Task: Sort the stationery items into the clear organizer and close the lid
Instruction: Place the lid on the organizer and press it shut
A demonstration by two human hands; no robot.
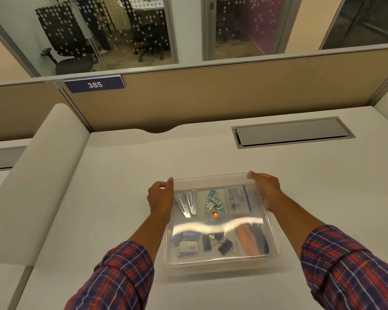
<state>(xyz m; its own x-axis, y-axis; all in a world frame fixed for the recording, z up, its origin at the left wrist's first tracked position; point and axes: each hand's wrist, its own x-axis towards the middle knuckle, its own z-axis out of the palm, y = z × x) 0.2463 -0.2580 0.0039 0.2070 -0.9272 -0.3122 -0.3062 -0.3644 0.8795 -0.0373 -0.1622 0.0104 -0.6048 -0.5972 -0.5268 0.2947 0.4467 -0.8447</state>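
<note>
Left hand (160,198) is curled at the far left corner of the organizer (220,264), fingers (169,183) pinched on the lid (221,227) edge, forearm stretched forward in a plaid sleeve (119,276). Right hand (267,189) reaches to the far right corner, its fingers flatter and wrapped over the rim, gripping it. The box sits mid-tabletop (121,175) with clips and small packets visible through the clear lid; behind it a tan partition (211,97) with tag 385 (94,84), a grey hatch (293,133) to the right, glass walls beyond.

Both hands grip the organizer's (222,264) far corners, left hand (160,199) and right hand (267,190), lid (220,227) on, stationery inside.
</note>
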